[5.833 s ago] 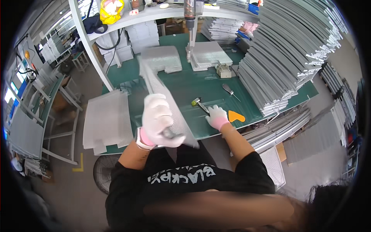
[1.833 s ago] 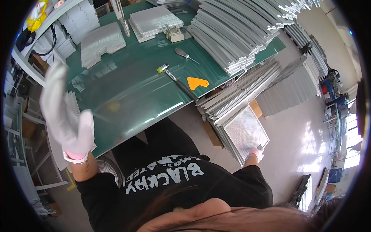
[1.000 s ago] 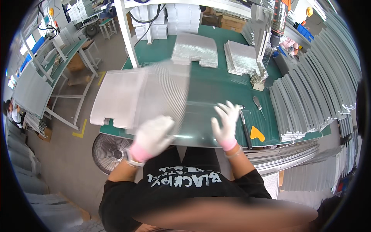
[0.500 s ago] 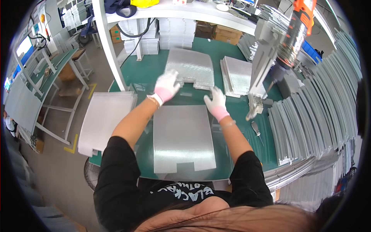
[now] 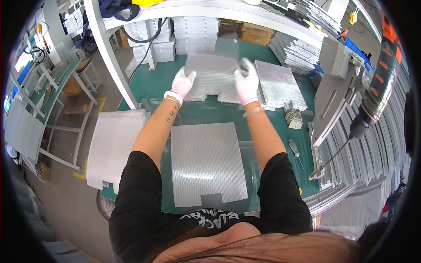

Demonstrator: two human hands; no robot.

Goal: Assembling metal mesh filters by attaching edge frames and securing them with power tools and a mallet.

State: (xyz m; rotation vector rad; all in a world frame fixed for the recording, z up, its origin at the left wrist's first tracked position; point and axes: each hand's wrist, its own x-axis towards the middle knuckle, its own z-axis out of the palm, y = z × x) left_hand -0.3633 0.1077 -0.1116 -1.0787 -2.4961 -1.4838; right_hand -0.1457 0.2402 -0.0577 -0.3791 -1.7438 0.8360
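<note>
Both gloved hands, left hand (image 5: 183, 82) and right hand (image 5: 247, 81), have fingers clamped on the textured sheet (image 5: 211, 76) edges; I'd lift it level so it doesn't flex.

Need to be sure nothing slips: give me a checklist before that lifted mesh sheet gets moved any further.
1. Left hand on the sheet's left edge: ok, gloved fingers closed on it.
2. Right hand on the right edge: ok, gripping near the top corner.
3. Lifted mesh sheet clear of the stack beneath: cannot tell, its lower edge overlaps the stack.
4. Flat mesh sheet lying square on the green table: ok.
5. Hanging power screwdriver out of the arms' way: ok, off to the right.
6. Small screwdriver clear of the flat sheet: ok.
</note>
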